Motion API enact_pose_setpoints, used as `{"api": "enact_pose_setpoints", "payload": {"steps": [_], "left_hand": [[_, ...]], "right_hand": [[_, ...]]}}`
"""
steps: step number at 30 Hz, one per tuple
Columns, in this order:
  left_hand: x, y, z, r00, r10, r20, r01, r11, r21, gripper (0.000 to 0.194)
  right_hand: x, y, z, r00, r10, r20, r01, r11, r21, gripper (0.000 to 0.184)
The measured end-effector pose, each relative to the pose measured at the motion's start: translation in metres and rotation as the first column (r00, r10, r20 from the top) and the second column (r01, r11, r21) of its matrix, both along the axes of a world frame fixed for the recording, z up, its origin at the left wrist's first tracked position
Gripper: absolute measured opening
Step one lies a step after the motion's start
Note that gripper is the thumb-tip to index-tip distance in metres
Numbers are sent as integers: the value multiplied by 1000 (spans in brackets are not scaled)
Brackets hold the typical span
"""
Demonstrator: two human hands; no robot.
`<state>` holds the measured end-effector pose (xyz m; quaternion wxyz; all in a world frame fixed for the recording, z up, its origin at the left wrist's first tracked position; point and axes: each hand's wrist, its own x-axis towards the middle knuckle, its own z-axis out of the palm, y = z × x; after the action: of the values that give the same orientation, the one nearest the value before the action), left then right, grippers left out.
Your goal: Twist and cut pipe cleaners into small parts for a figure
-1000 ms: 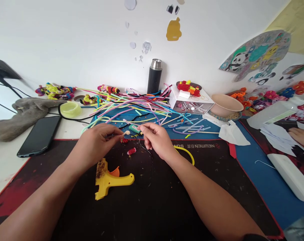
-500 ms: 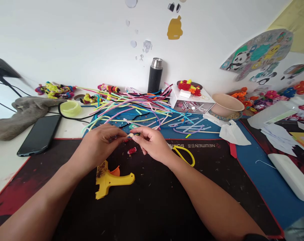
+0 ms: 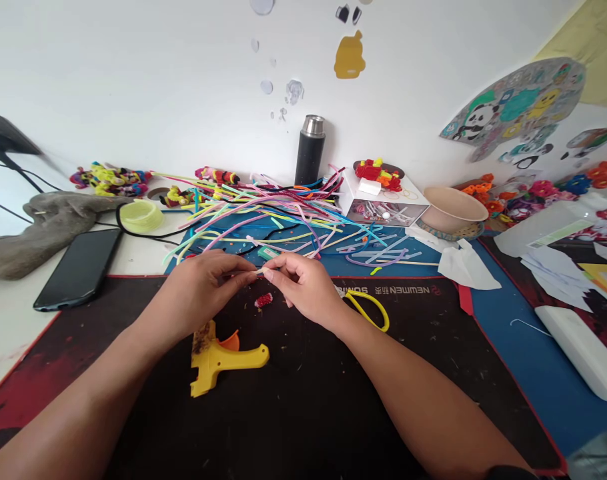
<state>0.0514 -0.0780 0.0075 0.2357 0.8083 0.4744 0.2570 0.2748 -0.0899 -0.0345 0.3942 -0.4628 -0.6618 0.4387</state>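
Observation:
My left hand (image 3: 203,287) and my right hand (image 3: 303,285) meet fingertip to fingertip above a black desk mat (image 3: 293,393). Both pinch one small pale piece (image 3: 259,271) between thumb and fingers; I cannot make out what it is. Just below the fingertips a small red fuzzy bit (image 3: 264,301) lies on the mat. A yellow glue gun (image 3: 218,355) rests on the mat under my left wrist. Yellow-handled scissors (image 3: 368,308) lie right of my right hand.
A heap of coloured pipe cleaners (image 3: 278,213) sprawls behind the hands. A black phone (image 3: 78,268) and grey cloth (image 3: 43,230) are at the left. At the back stand a black flask (image 3: 309,152), a white box (image 3: 383,203) and a beige bowl (image 3: 453,208). Papers lie at the right.
My two hands have come together, from a small gap to touching fingertips, and dropped slightly toward the mat. A person's hand at the far right has left the view.

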Motion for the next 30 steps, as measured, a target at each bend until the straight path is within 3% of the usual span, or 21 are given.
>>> {"api": "enact_pose_setpoints", "payload": {"steps": [5, 14, 30], "left_hand": [[3, -3, 7, 999, 6, 41, -3, 997, -78, 31], [4, -4, 6, 999, -25, 48, 29, 997, -78, 29], [4, -9, 4, 994, -34, 99, 46, 991, -128, 29]], "right_hand": [[0, -1, 2, 1000, 2, 17, -2, 1000, 27, 19], [-1, -2, -2, 997, -39, 66, 32, 994, 101, 15], [2, -2, 5, 1000, -7, 19, 8, 1000, -23, 20]]}}
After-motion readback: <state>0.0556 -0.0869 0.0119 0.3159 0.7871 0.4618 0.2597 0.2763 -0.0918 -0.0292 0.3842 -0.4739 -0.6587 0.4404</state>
